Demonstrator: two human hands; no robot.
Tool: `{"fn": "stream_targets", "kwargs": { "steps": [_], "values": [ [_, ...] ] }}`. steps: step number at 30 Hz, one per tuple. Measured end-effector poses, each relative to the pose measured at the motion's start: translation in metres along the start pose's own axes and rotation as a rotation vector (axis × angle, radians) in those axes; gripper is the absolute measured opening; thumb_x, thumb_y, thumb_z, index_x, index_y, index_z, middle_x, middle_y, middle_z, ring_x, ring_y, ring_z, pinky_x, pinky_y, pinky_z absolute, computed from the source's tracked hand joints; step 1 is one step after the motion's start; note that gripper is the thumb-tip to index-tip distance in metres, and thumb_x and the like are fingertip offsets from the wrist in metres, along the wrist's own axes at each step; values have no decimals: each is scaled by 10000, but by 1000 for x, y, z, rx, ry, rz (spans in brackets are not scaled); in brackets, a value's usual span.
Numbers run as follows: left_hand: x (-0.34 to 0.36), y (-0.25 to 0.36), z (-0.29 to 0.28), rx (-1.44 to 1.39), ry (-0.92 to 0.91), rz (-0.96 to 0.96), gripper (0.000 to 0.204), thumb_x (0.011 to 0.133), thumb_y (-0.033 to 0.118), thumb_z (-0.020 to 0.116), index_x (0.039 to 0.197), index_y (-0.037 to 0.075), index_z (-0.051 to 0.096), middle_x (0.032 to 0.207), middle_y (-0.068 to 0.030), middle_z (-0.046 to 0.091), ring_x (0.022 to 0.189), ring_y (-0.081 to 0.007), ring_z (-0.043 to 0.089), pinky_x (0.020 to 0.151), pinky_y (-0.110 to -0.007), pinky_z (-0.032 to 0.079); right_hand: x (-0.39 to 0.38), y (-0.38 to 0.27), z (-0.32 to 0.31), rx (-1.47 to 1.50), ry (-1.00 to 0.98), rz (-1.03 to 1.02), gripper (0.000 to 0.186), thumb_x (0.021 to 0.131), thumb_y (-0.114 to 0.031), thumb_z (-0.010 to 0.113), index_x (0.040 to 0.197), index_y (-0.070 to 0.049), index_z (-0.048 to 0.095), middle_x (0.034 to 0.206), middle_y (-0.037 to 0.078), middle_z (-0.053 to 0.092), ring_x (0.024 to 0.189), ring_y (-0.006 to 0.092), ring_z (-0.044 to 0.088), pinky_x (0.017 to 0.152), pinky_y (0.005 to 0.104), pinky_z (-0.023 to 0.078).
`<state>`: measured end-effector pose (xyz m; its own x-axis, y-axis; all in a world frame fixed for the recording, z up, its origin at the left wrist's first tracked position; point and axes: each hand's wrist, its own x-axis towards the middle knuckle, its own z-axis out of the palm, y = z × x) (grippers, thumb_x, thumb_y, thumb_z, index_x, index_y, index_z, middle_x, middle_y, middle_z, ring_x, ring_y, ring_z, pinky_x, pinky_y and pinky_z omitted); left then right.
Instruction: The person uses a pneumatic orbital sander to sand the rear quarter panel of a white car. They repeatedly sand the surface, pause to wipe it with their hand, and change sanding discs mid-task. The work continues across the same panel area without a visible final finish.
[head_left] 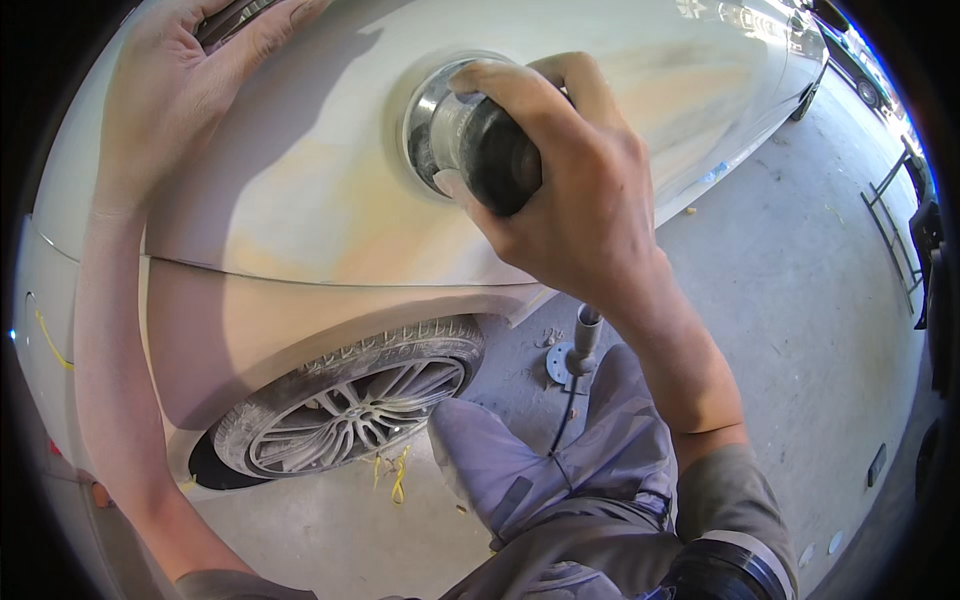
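My right hand [590, 190] is wrapped over the black top of a round orbital sander [455, 130]. The sander's pad sits against a pale car body panel [330, 180], which has sanded patches of white, yellow and orange. At the upper left, my left hand [165, 100] is bent around a dark brown object [232, 22] with a shiny edge. The top of the frame cuts off that object and most of the left fingers, so its kind is unclear. A grey hose end [585, 340] shows below my right wrist.
Below the panel is the wheel arch with a dusty multi-spoke wheel [360, 415]. Yellow strands [398, 475] hang by it. A pale perforated disc [560, 363] is near my knees. A thin cable crosses my trousers. A dark metal rack [893, 235] stands at far right.
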<state>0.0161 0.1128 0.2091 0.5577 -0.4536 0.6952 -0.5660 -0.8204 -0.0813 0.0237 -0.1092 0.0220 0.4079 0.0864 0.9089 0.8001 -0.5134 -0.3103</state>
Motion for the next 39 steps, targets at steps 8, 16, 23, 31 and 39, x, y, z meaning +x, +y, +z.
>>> {"fn": "stream_targets", "kwargs": {
  "steps": [8,16,23,31,39],
  "values": [
    [0,-23,-9,219,-117,131,380,1043,231,717,1371,39,712,1073,-40,684,964,-109,652,854,-238,525,-83,-12,29,21,20,-196,445,827,-202,800,1249,-311,713,994,91,589,710,196,677,514,362,589],
    [-9,-90,-27,412,-115,190,331,1070,221,668,1387,151,728,1417,-100,651,1283,-194,625,1073,-314,500,18,54,-27,-72,198,-16,553,689,-90,925,1198,-56,712,1048,148,713,956,328,703,833,395,586],
    [-5,-69,-26,212,-140,10,315,1073,202,669,1354,74,728,1375,-69,672,1195,-161,645,1019,-270,513,-95,13,39,-33,88,-384,409,917,-190,693,1314,-289,692,1033,78,648,690,152,640,502,305,547],
    [-7,-57,-23,373,-73,83,318,1069,176,666,1372,107,733,1351,-47,685,1182,-149,650,1018,-271,503,-17,69,-24,-48,119,18,513,702,-166,913,1185,-197,745,1075,141,691,875,342,712,720,442,608],
    [-2,-54,-23,230,-146,93,355,1062,192,685,1388,51,702,1174,-42,686,1069,-130,649,931,-244,510,-46,6,13,-48,8,-172,516,738,-155,878,1226,-212,719,1033,116,617,813,291,718,630,386,604]
  ]
}}
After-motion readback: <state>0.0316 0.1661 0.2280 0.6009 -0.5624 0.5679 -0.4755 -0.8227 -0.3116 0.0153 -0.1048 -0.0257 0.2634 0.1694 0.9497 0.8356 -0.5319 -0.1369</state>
